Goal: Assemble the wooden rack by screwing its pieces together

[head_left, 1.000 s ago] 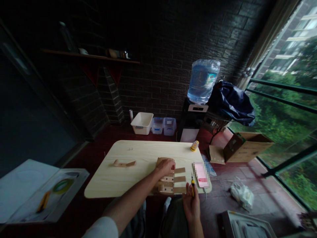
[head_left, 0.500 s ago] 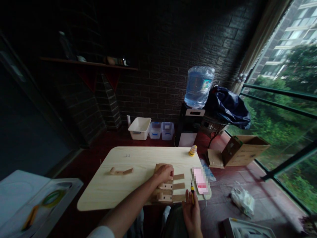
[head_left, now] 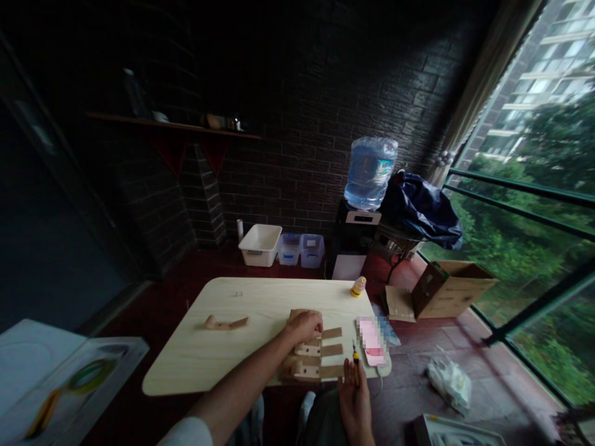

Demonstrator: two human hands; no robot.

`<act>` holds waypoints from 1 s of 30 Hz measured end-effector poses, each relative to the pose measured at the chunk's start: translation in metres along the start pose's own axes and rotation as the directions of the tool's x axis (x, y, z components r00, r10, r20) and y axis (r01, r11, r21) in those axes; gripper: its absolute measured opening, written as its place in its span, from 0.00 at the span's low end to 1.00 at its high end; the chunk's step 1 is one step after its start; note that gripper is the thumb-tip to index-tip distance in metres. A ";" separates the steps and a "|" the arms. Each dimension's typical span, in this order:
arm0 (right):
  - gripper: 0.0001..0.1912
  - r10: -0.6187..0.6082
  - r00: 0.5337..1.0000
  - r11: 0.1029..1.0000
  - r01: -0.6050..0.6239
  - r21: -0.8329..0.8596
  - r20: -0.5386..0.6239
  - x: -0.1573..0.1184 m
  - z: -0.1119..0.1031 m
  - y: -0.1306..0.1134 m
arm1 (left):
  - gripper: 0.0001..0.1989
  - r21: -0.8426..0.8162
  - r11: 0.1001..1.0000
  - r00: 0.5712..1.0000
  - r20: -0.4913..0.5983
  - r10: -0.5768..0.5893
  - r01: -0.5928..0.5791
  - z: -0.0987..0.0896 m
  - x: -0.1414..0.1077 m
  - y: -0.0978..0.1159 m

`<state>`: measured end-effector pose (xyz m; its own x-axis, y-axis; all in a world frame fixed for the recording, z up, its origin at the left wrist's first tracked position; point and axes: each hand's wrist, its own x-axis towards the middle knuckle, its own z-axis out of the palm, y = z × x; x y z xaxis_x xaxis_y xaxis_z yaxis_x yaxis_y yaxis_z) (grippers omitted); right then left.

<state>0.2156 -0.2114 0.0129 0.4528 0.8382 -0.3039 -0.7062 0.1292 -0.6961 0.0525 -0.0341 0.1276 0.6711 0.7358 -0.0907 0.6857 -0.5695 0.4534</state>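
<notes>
My left hand (head_left: 304,326) rests over the far end of a brown assembly of wooden strips (head_left: 307,370) near the table's front edge. Its fingers are bent and pinched together; whatever is between them is hidden. Dark round holes or screw heads show on the nearer strips, and flat brown tabs (head_left: 331,350) stick out to the right. In my right hand (head_left: 356,393), palm up, lies a yellow-and-black screwdriver (head_left: 356,362) with its tip pointing away from me. The tip touches nothing. A separate bent wooden strip (head_left: 226,323) lies on the left of the table.
On the light wooden table (head_left: 186,365) are a yellow-based bottle (head_left: 358,287), a blurred pink item (head_left: 372,341) and tiny pieces (head_left: 238,294). Bins (head_left: 261,246) and a water dispenser (head_left: 356,241) stand behind. To the right sits a cardboard box (head_left: 450,289); an open case (head_left: 83,384) is at left.
The view has shifted slightly. My left hand stays pinched over the strips, and my right hand still holds the screwdriver, with little movement relative to the table.
</notes>
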 end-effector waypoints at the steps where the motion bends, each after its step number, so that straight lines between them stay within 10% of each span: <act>1: 0.17 0.015 1.000 1.000 -0.014 0.026 -0.016 0.000 0.000 0.000 | 0.07 0.001 1.000 1.000 0.000 0.003 -0.003 0.000 0.000 0.000; 30: 0.17 0.081 0.994 0.996 -0.079 0.039 -0.073 -0.001 0.009 -0.007 | 0.07 0.020 0.999 0.999 0.020 0.025 -0.026 0.007 0.011 -0.008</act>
<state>0.2154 -0.2086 0.0244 0.4322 0.8052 -0.4060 -0.7603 0.0833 -0.6442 0.0571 -0.0240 0.1165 0.6938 0.7136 -0.0969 0.6736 -0.5956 0.4376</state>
